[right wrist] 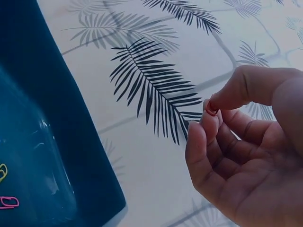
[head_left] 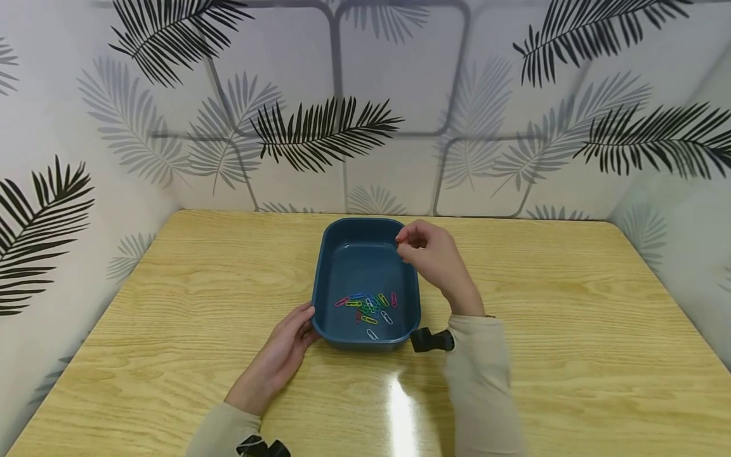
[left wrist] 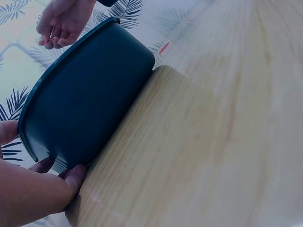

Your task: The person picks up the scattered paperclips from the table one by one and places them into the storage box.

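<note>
A dark blue rectangular tray stands on the table. Loose paper clips in several colours lie toward its near end. My left hand grips the near left corner, thumb at the rim and fingers against the outer wall. Over the tray's right rim, my right hand is raised, thumb and fingertips pinching a small red paper clip. Most of that clip is hidden by the fingers. In the right wrist view, a pink paper clip shows on the tray floor.
The wooden table extends to both sides of the tray. Leaf-patterned covering hangs behind it. In the left wrist view, a thin red item appears beyond the tray; its kind is unclear.
</note>
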A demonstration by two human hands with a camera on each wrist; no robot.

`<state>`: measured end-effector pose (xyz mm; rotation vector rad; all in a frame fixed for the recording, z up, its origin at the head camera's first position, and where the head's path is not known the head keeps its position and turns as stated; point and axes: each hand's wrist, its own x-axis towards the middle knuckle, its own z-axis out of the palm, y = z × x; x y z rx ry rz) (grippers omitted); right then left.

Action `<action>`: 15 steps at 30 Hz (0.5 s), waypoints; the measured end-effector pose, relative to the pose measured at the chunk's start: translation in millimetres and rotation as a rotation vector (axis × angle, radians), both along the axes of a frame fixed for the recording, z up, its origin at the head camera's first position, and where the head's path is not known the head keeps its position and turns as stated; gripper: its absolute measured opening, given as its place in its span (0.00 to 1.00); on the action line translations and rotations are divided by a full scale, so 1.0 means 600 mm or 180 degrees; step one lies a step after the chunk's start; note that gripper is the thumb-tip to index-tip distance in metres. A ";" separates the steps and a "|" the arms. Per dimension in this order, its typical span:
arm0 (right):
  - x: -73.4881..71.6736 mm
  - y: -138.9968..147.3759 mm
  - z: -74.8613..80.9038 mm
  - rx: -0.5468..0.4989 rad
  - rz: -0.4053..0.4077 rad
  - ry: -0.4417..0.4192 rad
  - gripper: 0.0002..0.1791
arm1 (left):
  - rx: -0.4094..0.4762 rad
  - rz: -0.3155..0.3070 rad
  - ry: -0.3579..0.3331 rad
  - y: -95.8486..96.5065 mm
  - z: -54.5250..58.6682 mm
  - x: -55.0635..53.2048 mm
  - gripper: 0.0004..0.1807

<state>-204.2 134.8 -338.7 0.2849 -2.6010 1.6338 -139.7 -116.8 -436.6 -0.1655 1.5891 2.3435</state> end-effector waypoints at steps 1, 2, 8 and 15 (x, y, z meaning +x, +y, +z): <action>-0.001 -0.003 -0.001 0.0015 0.0003 -0.0017 0.06 | -0.0010 -0.0010 0.0010 0.000 0.000 0.000 0.26; -0.002 -0.006 -0.002 0.0037 -0.0001 -0.0032 0.06 | -0.0012 -0.0013 0.0016 0.000 0.000 0.000 0.26; -0.008 -0.020 -0.016 0.0201 0.0057 -0.0070 0.06 | 0.0005 0.0030 0.0010 0.001 0.000 0.000 0.26; -0.008 -0.027 -0.024 0.0229 0.0102 -0.0069 0.05 | -0.0038 0.0025 0.0001 0.000 0.000 0.002 0.26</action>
